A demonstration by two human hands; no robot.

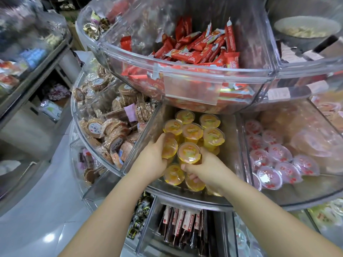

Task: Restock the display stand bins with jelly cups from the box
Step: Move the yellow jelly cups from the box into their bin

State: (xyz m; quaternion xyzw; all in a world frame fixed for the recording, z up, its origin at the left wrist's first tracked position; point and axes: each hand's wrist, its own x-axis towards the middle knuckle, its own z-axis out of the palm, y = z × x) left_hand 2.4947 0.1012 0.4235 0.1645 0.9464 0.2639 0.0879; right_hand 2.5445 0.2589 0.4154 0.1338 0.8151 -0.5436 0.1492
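Both my hands are inside the middle bin (187,196) of a clear, round, tiered display stand. The bin holds several orange jelly cups (192,130) with printed foil lids. My left hand (153,160) grips one orange cup (169,147) by its side at the bin's left. My right hand (206,170) holds another orange cup (189,152) from below and the right, lid up. More orange cups (173,175) lie under and in front of my hands. The box is not in view.
Red jelly cups (278,164) fill the bin to the right. Round wrapped cakes (111,130) fill the bin to the left. The tier above holds red snack bars (200,51) and overhangs the orange bin. Dark packets (181,225) sit in the tier below. A shelf unit (31,75) stands at left.
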